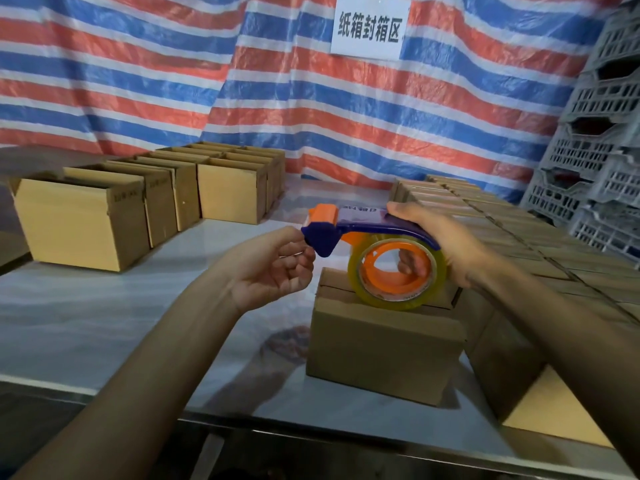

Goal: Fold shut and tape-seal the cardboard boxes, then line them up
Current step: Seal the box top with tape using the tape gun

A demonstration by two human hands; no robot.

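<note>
Beneath the gripping right hand [448, 242], the tape dispenser [367, 224] is held over the box [384, 344], its nose pinched by the left hand [273, 268]; drawing tape out is probably required next.

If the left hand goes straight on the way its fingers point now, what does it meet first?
Most likely the blue head of the tape dispenser, held by the right hand over the closed box. The left hand is close beside it; contact is unclear.
</note>
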